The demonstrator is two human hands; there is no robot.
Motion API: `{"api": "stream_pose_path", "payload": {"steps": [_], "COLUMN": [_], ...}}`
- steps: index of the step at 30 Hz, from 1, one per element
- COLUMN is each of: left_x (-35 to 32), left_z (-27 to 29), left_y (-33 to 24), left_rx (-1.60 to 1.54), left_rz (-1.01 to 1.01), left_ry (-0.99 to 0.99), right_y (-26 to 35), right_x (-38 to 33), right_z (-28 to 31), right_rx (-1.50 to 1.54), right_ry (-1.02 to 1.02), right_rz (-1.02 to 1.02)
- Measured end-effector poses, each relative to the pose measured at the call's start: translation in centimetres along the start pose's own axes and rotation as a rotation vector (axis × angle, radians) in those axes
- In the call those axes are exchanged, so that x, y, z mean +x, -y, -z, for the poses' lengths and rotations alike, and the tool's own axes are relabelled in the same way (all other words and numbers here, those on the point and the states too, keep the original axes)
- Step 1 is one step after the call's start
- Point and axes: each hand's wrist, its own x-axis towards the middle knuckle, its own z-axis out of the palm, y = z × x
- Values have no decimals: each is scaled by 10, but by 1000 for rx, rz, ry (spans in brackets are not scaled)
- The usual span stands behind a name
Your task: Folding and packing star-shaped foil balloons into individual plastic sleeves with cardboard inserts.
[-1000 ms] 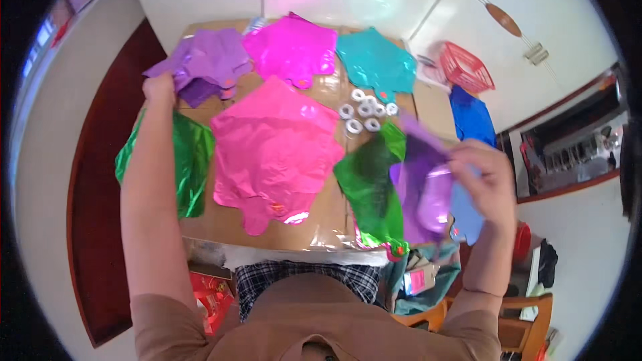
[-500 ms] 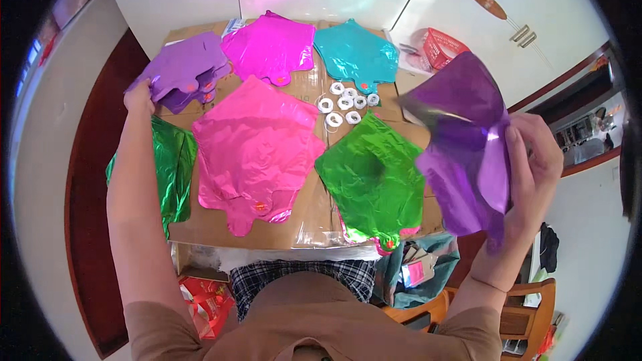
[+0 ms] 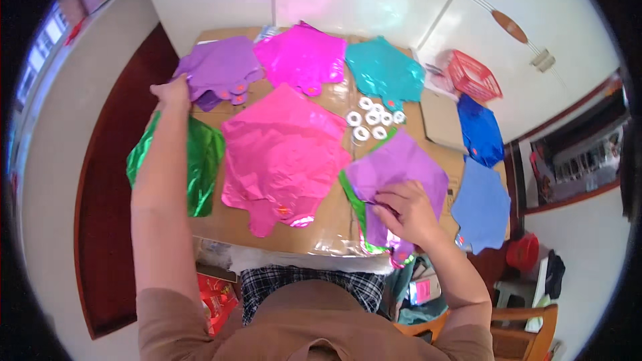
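My right hand (image 3: 408,211) presses a flat purple foil balloon (image 3: 400,177) onto a green foil balloon (image 3: 354,195), of which only an edge shows, at the table's front right; fingers pinch the purple foil. My left hand (image 3: 172,91) reaches far left and grips the edge of a stack of purple foil balloons (image 3: 221,73). Between the arms lies a large pink star-shaped foil balloon (image 3: 281,154) on the cardboard-covered table (image 3: 267,237).
A magenta balloon (image 3: 304,57) and a teal balloon (image 3: 386,72) lie at the back. Several white tape rolls (image 3: 371,120) sit mid-table. A green balloon (image 3: 197,160) hangs off the left edge. Two blue balloons (image 3: 480,167) and a red basket (image 3: 473,77) are at right.
My right hand has brought the purple balloon down from the air and laid it over the green one. My left hand has stayed on the purple stack.
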Motion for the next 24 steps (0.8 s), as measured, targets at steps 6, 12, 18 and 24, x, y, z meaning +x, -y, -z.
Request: {"api": "stream_pose_path", "payload": {"steps": [6,12,18,24], "left_x": [-61,-88,-106,-114], "left_z": [17,32,8,5], "left_y": [-60,-80,-71,-84], "left_rx": [719,1055,1016,914], "left_rz": [-205,-729,-616,-962], "left_ry": [214,234,759,561], "right_y": [-18,-29,-84,-97], "right_x": [17,145,310,351], "right_z": [8,16,-96,-146], "right_rx": [122,148,291,95], "right_ry": [38,-80,10,242], "right_rz": [22,-158,-368,-500]}}
